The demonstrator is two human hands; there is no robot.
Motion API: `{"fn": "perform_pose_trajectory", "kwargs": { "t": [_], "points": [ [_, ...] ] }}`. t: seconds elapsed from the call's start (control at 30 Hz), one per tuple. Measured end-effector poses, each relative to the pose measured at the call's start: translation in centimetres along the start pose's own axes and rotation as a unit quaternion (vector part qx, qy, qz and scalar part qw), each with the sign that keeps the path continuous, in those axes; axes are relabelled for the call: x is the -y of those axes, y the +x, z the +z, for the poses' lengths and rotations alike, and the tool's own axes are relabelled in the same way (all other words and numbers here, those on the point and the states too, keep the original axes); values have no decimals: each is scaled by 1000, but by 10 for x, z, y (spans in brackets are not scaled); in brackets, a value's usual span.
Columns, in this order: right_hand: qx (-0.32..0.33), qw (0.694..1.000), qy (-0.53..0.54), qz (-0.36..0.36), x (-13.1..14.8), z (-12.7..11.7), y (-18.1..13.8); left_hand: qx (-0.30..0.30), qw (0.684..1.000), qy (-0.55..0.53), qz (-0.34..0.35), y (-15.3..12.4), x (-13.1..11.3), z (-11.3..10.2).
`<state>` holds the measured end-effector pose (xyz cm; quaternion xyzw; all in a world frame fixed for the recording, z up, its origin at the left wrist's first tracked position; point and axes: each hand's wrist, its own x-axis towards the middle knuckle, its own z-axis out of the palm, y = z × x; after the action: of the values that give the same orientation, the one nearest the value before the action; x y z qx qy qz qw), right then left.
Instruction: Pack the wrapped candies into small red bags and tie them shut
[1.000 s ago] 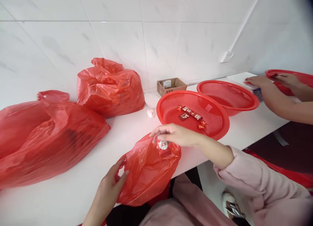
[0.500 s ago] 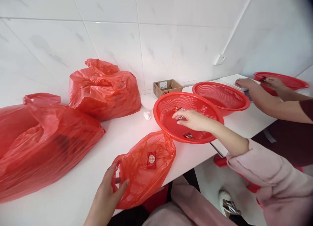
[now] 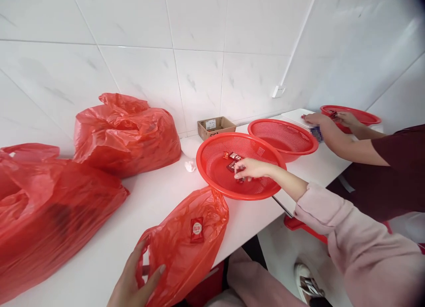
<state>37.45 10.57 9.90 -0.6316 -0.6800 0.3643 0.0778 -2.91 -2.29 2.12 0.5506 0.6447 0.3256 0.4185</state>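
Observation:
My left hand (image 3: 134, 280) grips the handle of a small red plastic bag (image 3: 179, 254) at the near edge of the white counter (image 3: 159, 196). A red packet (image 3: 196, 230) shows through the bag's film. My right hand (image 3: 251, 168), in a pink sleeve, reaches into a red mesh basket (image 3: 212, 174). Its fingertips are pinched down on a small dark packet (image 3: 239, 178) on the basket floor. Two or three other small packets (image 3: 232, 156) lie just beyond the hand.
Two large filled red bags (image 3: 43, 209) (image 3: 128, 134) stand at the left against the tiled wall. Behind the basket are a small cardboard box (image 3: 215, 127) and a second red basket (image 3: 282, 136). At the far right another person's hands (image 3: 320, 120) work by a third basket (image 3: 361, 117).
My right hand let the red packet drop into the small bag, then swung right into the basket and closed on a packet there. My left hand kept the bag's handle.

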Motion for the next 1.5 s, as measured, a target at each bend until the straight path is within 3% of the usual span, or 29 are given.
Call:
{"fn": "perform_pose_trajectory", "kwargs": {
  "t": [0.13,0.27,0.33,0.4,0.47,0.53,0.6,0.7,0.8,0.87,1.0,1.17,1.3,1.5],
  "points": [
    [-49,982,170,-61,27,2,-13,7,1000,-6,-6,0,-1,-1],
    [12,932,346,-108,67,35,-24,5,1000,2,-5,2,0,0],
    [63,929,349,-110,83,65,-23,16,1000,6,5,2,-1,1],
    [91,945,298,-101,96,98,-19,36,999,-8,4,1,-3,2],
    [67,967,222,-109,105,124,-17,56,998,-31,-10,0,-7,1],
    [16,976,163,-142,110,131,-19,70,997,-43,-16,-2,-12,0],
    [-33,976,135,-169,110,114,-23,80,996,-44,-7,-3,-13,-2],
    [-100,980,84,-149,94,57,-26,82,996,-46,-3,-2,-9,-6],
    [-148,983,-108,-34,56,0,-17,65,997,-37,5,2,1,-7],
    [-118,965,-226,59,25,-21,-8,53,998,-20,19,5,5,-7],
    [-24,956,-265,123,-28,-24,6,71,997,-28,15,6,0,-6],
    [31,961,-250,112,-53,-15,15,54,997,-50,2,0,-14,-4],
    [56,979,-183,74,-47,-27,10,49,998,-40,12,0,-9,-6],
    [25,993,-110,-21,-1,-29,-5,44,997,-33,49,6,5,-7]
  ]
}}
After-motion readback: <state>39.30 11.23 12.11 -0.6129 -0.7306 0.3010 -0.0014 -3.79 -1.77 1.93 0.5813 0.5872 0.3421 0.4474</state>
